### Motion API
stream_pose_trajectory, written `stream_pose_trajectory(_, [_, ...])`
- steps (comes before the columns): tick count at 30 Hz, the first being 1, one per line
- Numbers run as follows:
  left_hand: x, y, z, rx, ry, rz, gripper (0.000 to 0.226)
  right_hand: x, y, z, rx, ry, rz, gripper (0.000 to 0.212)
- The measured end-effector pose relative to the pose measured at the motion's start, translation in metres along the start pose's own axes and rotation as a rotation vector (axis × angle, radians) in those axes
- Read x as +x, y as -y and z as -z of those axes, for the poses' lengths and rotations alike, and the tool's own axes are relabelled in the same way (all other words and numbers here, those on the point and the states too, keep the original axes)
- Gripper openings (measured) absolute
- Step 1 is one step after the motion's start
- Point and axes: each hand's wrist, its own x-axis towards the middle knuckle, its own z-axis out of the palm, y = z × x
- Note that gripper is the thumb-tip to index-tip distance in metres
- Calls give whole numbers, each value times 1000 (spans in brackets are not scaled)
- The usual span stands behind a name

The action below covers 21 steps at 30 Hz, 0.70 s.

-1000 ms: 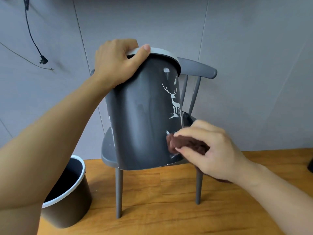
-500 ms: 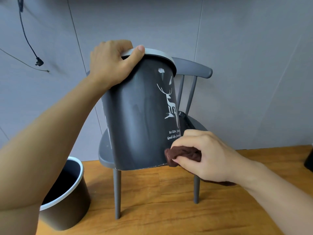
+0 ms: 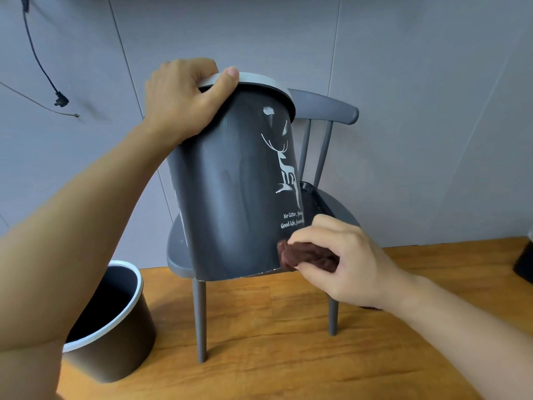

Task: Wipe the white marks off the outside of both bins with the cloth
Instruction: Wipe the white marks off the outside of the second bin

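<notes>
Smooth grey bin [image 3: 230, 197], fuzzy brown cloth [image 3: 305, 256] — right hand [image 3: 346, 261] pinching

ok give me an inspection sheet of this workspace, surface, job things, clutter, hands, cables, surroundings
surface: wooden floor, bare boards with visible grain
job's things: tall grey bin tilted on the grey chair, white smudges near its rim beside a printed deer; brown cloth pressed at its lower right edge; second bin upright on the floor at left, opening up
clutter: dark object cut off at the right edge, cannot identify
grippers: left hand grips the tall bin's rim; right hand holds the cloth against the bin
cables: black cable hanging on the wall, plug end loose; a thin wire beneath it
surroundings: grey panelled wall
</notes>
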Motion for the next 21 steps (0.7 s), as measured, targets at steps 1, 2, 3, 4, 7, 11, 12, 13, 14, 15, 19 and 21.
stream_pose_trajectory(1, [0, -1, 0, 6, 0, 5, 57, -2, -1, 2, 0, 1, -8, 20])
stream_pose_trajectory(2, [0, -2, 0, 14, -1, 10, 58, -3, -2, 4, 14, -10, -21, 20])
stream_pose_trajectory(3, [0, -2, 0, 21, -1, 13, 58, -2, -2, 6, 37, -33, -34, 19])
stream_pose_trajectory(4, [0, -2, 0, 28, -3, 14, 58, 0, -1, 7, 63, -65, -43, 20])
stream_pose_trajectory(7, [0, -1, 1, 46, -16, 6, 59, 8, 9, 2, 101, -163, -38, 23])
stream_pose_trajectory(11, [-2, -3, 4, 45, -15, -5, 58, 10, 23, -9, 36, -94, 6, 23])
stream_pose_trajectory(12, [-2, -5, 5, 34, -12, -10, 58, 7, 26, -9, 1, -46, 42, 21])
stream_pose_trajectory(13, [-3, -6, 5, 26, -7, -18, 57, 5, 29, -8, -43, 5, 73, 20])
stream_pose_trajectory(14, [-3, -8, 6, 23, -3, -26, 57, 3, 31, -7, -74, 45, 90, 20])
stream_pose_trajectory(15, [-4, -9, 6, 25, 0, -32, 57, 3, 32, -4, -81, 59, 93, 20])
stream_pose_trajectory(19, [-4, -12, 5, 51, -11, -31, 58, 11, 37, -3, -34, -92, 41, 24])
stream_pose_trajectory(21, [-4, -12, 5, 44, -11, -38, 59, 16, 42, -8, -79, -119, 26, 27])
